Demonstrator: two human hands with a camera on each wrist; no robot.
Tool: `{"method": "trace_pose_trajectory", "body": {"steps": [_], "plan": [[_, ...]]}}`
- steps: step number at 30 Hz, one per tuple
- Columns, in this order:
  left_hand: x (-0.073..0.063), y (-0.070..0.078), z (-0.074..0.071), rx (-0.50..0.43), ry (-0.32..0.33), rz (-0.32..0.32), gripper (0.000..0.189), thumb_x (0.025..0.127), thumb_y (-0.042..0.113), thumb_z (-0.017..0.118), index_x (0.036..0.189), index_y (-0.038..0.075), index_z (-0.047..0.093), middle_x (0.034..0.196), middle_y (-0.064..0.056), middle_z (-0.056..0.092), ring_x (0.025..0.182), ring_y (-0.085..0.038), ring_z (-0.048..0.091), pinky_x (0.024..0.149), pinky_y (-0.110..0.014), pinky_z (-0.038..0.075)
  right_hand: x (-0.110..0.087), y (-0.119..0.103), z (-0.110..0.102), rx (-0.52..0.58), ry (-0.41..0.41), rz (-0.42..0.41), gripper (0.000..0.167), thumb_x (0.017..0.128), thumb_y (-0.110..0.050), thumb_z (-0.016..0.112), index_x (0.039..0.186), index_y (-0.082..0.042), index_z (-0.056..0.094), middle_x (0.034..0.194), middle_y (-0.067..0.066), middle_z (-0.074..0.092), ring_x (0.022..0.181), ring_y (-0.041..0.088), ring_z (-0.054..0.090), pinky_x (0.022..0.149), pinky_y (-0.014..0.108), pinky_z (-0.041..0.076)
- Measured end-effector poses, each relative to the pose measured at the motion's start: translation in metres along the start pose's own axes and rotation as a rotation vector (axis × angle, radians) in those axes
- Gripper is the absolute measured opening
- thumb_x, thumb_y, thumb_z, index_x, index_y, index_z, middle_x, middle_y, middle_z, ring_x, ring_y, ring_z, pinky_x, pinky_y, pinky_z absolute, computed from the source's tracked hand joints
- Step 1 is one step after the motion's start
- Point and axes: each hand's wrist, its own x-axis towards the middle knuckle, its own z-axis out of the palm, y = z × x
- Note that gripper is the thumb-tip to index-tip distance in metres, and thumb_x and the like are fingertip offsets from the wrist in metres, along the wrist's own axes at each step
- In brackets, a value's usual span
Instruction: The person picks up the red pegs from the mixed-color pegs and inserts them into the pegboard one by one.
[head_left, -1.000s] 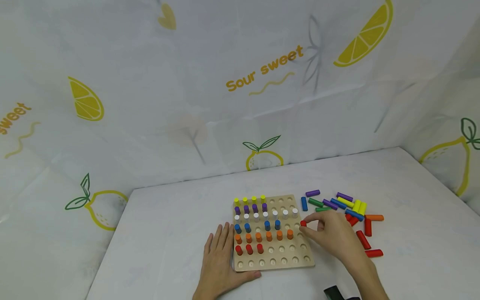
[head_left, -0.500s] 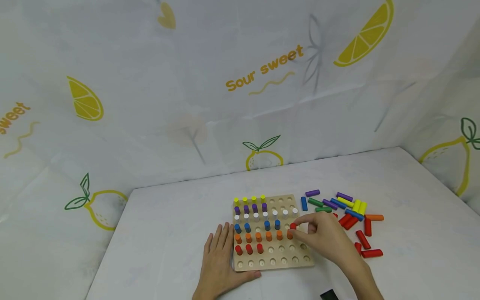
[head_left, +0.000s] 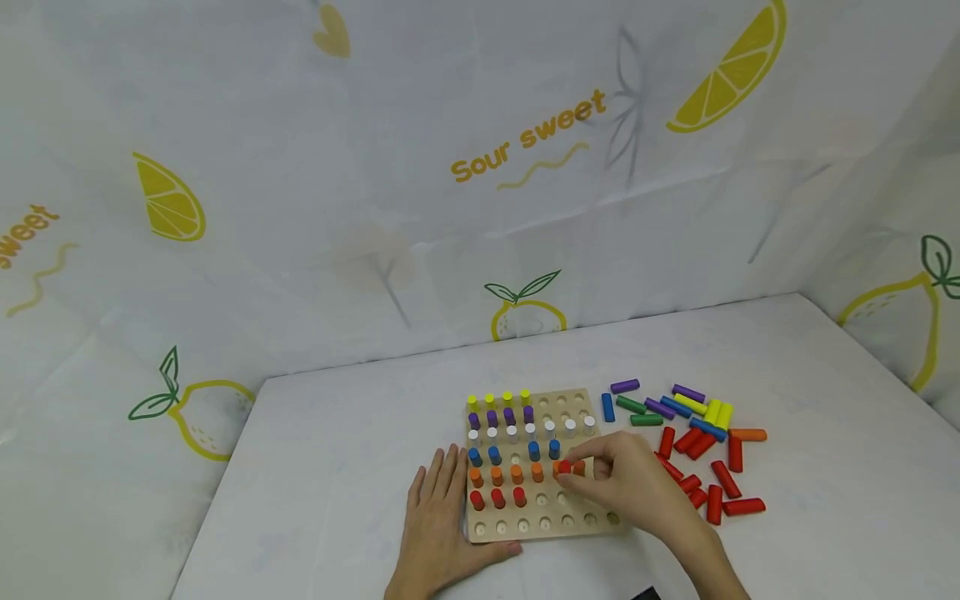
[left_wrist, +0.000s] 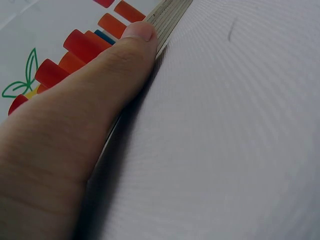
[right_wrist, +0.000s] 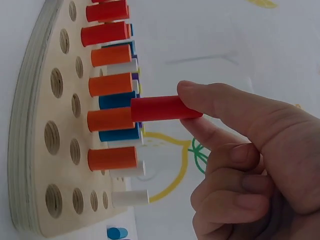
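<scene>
1. Red peg (head_left: 565, 468): we find it in the lower middle of the head view, over the board (head_left: 557, 512), pinched between the thumb and forefinger of the right hand (head_left: 633, 479). The right wrist view shows the pinch near one end, with most of the length free; we judge that a knock on that free end could twist it askew.

2. In the right wrist view its free end overlaps an orange peg (right_wrist: 110, 120) left of centre. We cannot tell whether the two touch. Lowered here, it could catch that neighbour and jar it.

3. In the head view the right hand hides part of the board's right side, some holes (head_left: 546, 524) included. With that view blocked, a peg let down off-centre could strike a rim and tip.

4. The left hand (head_left: 444, 525) lies spread, fingers along the board's left edge, thumb at its bottom edge. If that support slackened, a sideways push could slide or turn the board.

5. Loose pegs (head_left: 726, 479) lie at the right of the head view, some just beside the right forearm (head_left: 697, 550). We suspect a low sweep would set them rolling.
</scene>
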Motion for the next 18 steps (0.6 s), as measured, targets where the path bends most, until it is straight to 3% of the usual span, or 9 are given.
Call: {"method": "trace_pose_trajectory", "body": {"steps": [9, 18], "plan": [[0.0, 0.0, -0.001, -0.007, -0.003, 0.003, 0.136, 0.06, 0.098, 0.059, 0.161, 0.012, 0.033, 0.166, -0.009, 0.037, 0.156, -0.034, 0.031, 0.126, -0.058, 0.028, 0.004, 0.001, 0.017, 0.043, -0.083, -0.083, 0.021, 0.083, -0.022, 0.085, 0.095, -0.006, 0.082, 0.053, -0.007, 0.043, 0.049, 0.001, 0.038, 0.044, 0.014, 0.026], [0.0, 0.0, -0.001, 0.001, -0.007, 0.001, 0.136, 0.06, 0.099, 0.059, 0.161, 0.012, 0.032, 0.167, -0.009, 0.036, 0.156, -0.033, 0.031, 0.126, -0.057, 0.028, 0.007, 0.002, 0.027, 0.02, -0.086, -0.067, 0.018, 0.081, -0.02, 0.086, 0.094, -0.007, 0.083, 0.053, -0.007, 0.046, 0.049, 0.001, 0.04, 0.043, 0.014, 0.027]]}}
